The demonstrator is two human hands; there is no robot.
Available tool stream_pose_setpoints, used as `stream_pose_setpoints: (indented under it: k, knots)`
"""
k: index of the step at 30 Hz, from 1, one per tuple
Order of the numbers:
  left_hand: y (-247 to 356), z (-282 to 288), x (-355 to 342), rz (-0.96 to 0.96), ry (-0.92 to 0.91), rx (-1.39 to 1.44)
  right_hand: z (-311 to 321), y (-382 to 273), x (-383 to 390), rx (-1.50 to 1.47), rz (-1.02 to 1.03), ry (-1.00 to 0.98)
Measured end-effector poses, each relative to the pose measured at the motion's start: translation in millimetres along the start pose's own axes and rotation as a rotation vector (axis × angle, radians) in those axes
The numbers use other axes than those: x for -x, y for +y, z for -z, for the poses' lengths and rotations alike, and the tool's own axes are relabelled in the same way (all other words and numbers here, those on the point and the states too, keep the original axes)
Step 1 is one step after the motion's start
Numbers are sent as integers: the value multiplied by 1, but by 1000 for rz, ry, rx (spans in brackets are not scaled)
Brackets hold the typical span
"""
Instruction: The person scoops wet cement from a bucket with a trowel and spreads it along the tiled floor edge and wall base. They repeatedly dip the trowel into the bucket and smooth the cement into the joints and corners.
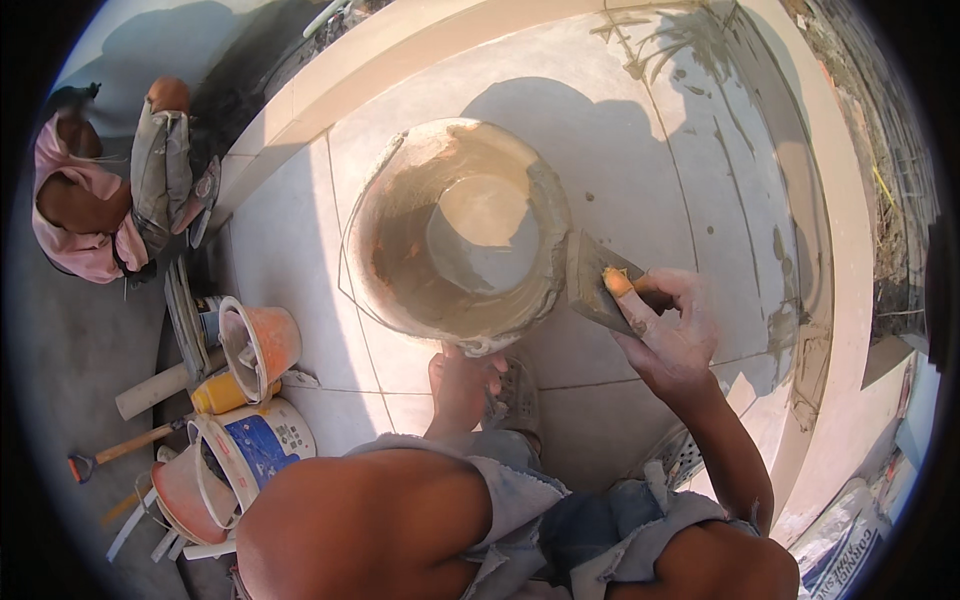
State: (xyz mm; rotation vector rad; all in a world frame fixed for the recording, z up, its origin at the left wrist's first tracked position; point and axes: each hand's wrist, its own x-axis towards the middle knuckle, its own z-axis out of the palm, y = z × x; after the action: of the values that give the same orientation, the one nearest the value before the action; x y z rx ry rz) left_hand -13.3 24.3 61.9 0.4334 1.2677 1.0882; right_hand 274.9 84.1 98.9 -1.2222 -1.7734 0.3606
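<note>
A large mortar-caked bucket (385, 270) stands on the pale tiles in front of me, its wire handle hanging at the left side. Thin grey mix (485, 215) lies in its bottom, part sunlit and part in shadow. My right hand (668, 325) grips a flat, grey, mortar-smeared rectangular plate (592, 275), tilted close to the bucket's right rim. Something orange covers the tip of one finger on that hand. My left hand (460, 388) is closed at the bucket's near side, just under the rim; what its fingers hold is hidden.
An orange-and-white bucket (270, 345), a yellow bottle (218, 393), a white bucket with a blue label (300, 425) and a wooden-handled tool (130, 445) lie at left. Another person (95, 215) in pink crouches at far left. A raised ledge (815, 200) bounds the tiles at right.
</note>
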Motion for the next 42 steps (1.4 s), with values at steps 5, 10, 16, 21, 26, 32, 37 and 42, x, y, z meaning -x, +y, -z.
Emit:
stream_pose_setpoints:
  k: [5,10,16,21,26,32,37,42]
  knots:
    - [0,3,1,-21,-102,-64,-26,19,-29,80,190,58]
    - [4,-3,1,-32,-59,-84,-33,26,-42,211,218,-94]
    - [4,12,-1,-45,-173,-38,16,35,-10,401,178,-292]
    - [-5,9,-7,-157,-213,-106,76,22,56,384,-321,-347]
    - [-42,38,-15,-243,-243,-206,116,-35,91,211,-925,-256]
    - [-55,40,-23,-442,-654,-887,161,-71,128,580,-1003,-36]
    - [-59,41,-23,-368,-583,-912,180,-87,54,851,-804,-191]
    - [-60,42,-23,-320,-485,-913,175,-29,15,811,-636,-432]
